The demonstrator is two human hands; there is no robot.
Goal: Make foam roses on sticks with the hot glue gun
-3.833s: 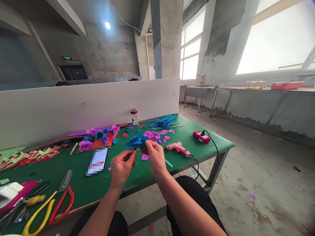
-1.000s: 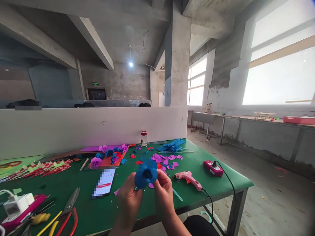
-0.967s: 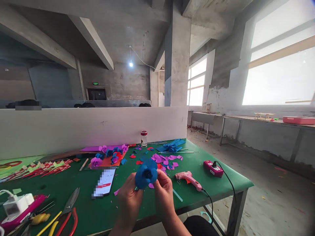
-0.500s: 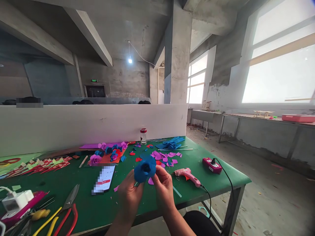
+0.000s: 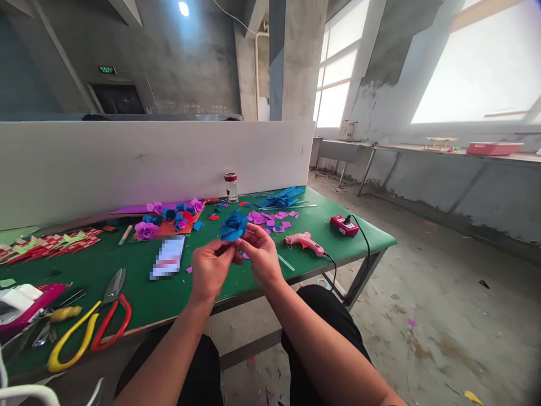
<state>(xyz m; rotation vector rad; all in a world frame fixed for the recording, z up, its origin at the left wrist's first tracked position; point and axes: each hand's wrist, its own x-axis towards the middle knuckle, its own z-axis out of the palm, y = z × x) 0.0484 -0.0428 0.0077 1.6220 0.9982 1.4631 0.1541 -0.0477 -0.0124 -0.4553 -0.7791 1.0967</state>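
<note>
Most of the lower view is taken up by a green table [image 5: 164,299], along whose far side a white panel [image 5: 186,158] is stood upright. On the table's near left, scissors [image 5: 113,290] with one yellow and one red handle are laid partly open. The left hand [image 5: 210,268] and right hand [image 5: 261,254] are held up over the front edge, close together. By the left, thumb and fingers are closed in a pinch directly under the base of a blue flower [image 5: 233,226]; what is clasped there is mostly hidden by the fingers. By the right, the flower's lower right edge is gripped between thumb and fingers, which are drawn nearly together. The bloom is thus carried just above the left fingertips and just to the left of the right ones, tilted slightly, clear of the table. To the right of the hands a pink glue gun [image 5: 306,241] is laid, and to their left a phone [image 5: 173,256]. Beyond the flower, small purple petals [image 5: 256,217] are scattered.
</note>
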